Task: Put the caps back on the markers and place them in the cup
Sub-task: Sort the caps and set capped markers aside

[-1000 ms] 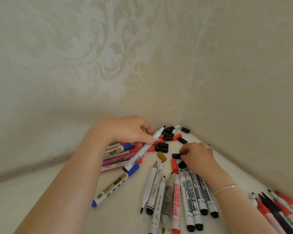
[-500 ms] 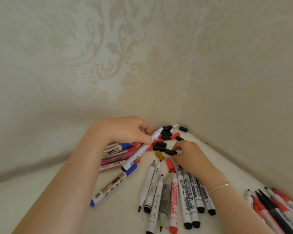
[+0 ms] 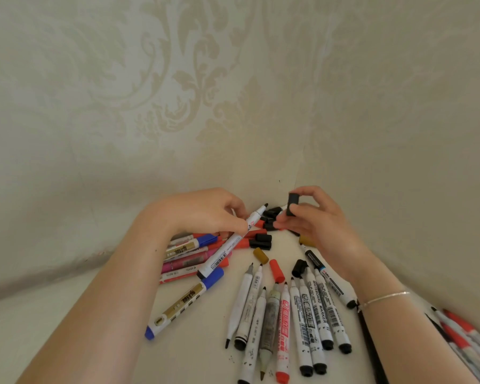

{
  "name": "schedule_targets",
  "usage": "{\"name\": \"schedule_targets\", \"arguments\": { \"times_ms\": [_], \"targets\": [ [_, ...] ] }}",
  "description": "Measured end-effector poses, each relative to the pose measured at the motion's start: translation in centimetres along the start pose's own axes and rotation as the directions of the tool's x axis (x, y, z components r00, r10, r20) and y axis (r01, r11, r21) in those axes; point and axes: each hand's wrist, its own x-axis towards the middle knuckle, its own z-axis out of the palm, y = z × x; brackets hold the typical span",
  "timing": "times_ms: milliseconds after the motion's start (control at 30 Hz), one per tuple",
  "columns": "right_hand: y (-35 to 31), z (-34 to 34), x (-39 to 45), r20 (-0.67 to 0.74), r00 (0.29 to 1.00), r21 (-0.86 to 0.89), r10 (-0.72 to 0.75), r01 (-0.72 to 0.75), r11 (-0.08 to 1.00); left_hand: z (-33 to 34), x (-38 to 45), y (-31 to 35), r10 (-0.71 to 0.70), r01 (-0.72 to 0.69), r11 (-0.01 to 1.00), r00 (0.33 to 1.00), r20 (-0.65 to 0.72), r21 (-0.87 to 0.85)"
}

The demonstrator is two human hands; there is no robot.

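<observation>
My left hand [image 3: 203, 214] grips an uncapped white marker [image 3: 230, 242] near its black tip, which points up and right. My right hand [image 3: 313, 220] pinches a black cap [image 3: 292, 204] between thumb and fingers, lifted a little above the table, a short way right of the marker's tip. Loose black and red caps [image 3: 261, 239] lie in a heap between and below the hands. Several uncapped markers [image 3: 288, 322] lie fanned out in front of me. No cup is in view.
Capped blue, pink and red markers [image 3: 189, 256] lie under my left hand, one blue-capped marker [image 3: 183, 303] apart below. An ochre cap [image 3: 261, 255] and a red cap [image 3: 277, 270] lie loose. More red and black markers [image 3: 460, 336] sit at the right edge. Patterned walls meet in a corner behind.
My right hand picked a black cap out of the pile and raised it off the table toward the marker's tip. My left hand kept holding the white marker in place.
</observation>
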Motion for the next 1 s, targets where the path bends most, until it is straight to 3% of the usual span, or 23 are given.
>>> {"name": "schedule_targets", "arguments": {
  "times_ms": [100,400,633,1000],
  "targets": [
    [-0.37,-0.39,-0.04,-0.035,0.999,0.089,-0.03,0.033,0.995,-0.02,-0.12,0.08,0.011,-0.012,1.0,1.0,-0.016,-0.029],
    [-0.82,-0.89,-0.11,-0.03,0.988,-0.122,-0.15,0.145,0.982,-0.21,-0.56,0.71,0.045,-0.049,0.997,0.996,-0.078,-0.053],
    [-0.7,-0.51,-0.07,-0.012,0.99,-0.186,-0.144,0.139,0.973,-0.11,-0.74,0.99,0.038,-0.039,0.999,0.998,-0.057,-0.012],
    [-0.71,-0.73,-0.03,0.008,0.99,-0.109,-0.138,0.138,0.984,0.02,-0.58,0.99,0.043,-0.043,0.999,0.998,-0.035,-0.003]
  ]
}}
